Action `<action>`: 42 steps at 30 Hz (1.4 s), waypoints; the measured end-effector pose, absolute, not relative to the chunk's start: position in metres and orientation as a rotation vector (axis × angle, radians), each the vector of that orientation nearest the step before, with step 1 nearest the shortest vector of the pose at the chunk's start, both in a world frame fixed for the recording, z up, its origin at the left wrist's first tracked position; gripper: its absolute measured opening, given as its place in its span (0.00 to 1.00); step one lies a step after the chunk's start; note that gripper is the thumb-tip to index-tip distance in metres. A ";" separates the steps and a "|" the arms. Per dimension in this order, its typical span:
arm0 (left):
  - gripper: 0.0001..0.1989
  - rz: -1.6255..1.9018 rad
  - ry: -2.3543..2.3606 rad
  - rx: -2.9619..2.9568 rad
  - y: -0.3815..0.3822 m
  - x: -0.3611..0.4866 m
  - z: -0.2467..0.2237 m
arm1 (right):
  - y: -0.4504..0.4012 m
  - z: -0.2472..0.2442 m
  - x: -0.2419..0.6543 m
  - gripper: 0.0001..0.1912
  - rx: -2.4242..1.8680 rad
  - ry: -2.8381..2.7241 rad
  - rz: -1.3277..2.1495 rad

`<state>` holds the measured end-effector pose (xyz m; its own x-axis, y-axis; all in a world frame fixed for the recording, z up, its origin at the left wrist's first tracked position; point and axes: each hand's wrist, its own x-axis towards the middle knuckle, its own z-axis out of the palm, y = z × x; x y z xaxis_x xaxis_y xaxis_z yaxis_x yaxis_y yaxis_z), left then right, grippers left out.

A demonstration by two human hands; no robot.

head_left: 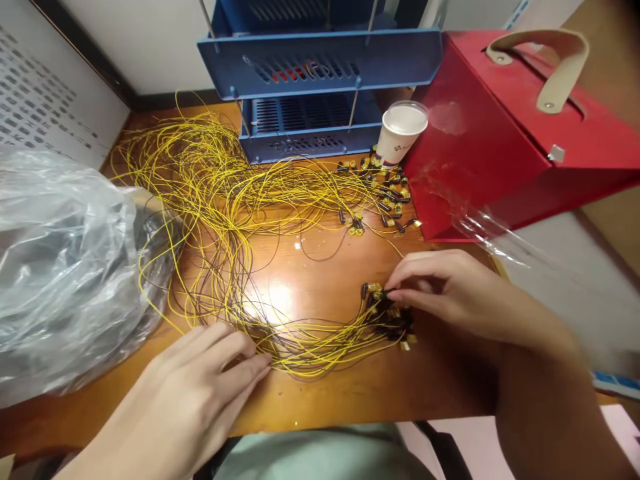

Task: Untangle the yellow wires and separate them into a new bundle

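The left hand [200,387] lies low and flat, palm down, fingers together and stretched toward the right; the right hand [450,293] comes in from the right, forearm angled upward, fingers extended to the left with the tips pinched close together.

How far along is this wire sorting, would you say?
Hard to say exactly. A small bundle of wires lies gathered near the front edge, its connector ends grouped under the right hand. The left hand presses on that bundle. The big yellow tangle and the loose connectors by the paper cup look unsorted.
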<state>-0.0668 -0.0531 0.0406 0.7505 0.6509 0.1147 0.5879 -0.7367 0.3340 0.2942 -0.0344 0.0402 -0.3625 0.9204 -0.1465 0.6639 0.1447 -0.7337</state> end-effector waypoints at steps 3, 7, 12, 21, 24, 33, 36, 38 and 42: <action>0.16 0.327 0.929 2.665 -0.058 -0.062 0.038 | -0.031 0.036 0.298 0.04 -1.580 -2.130 0.958; 0.14 0.347 0.936 2.645 -0.061 -0.067 0.035 | -0.030 0.031 0.300 0.06 -1.618 -2.164 0.978; 0.10 0.414 0.958 2.603 -0.061 -0.079 0.030 | -0.030 0.027 0.302 0.07 -1.632 -2.176 1.022; 0.07 0.620 1.194 2.129 -0.025 -0.025 0.057 | -0.028 0.028 0.302 0.06 -1.706 -2.150 1.012; 0.20 0.508 1.272 1.468 0.001 0.012 0.056 | -0.027 0.028 0.300 0.07 -1.746 -2.103 0.973; 0.17 0.200 1.371 2.306 0.052 0.068 0.013 | -0.023 0.022 0.287 0.08 -1.806 -2.000 0.755; 0.18 0.165 1.392 2.356 0.053 0.078 0.022 | -0.022 0.017 0.283 0.07 -1.796 -1.996 0.708; 0.14 0.153 1.358 2.421 0.048 0.084 0.031 | -0.021 0.015 0.282 0.06 -1.778 -1.991 0.674; 0.11 0.193 1.360 2.641 0.042 0.088 0.035 | -0.023 0.013 0.278 0.05 -1.710 -1.990 0.637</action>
<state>0.0878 0.0418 0.0350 0.5769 0.8159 0.0390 0.7946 -0.5716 0.2046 0.2780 -0.0227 0.0131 -0.1404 0.9896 0.0309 0.7878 0.1305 -0.6019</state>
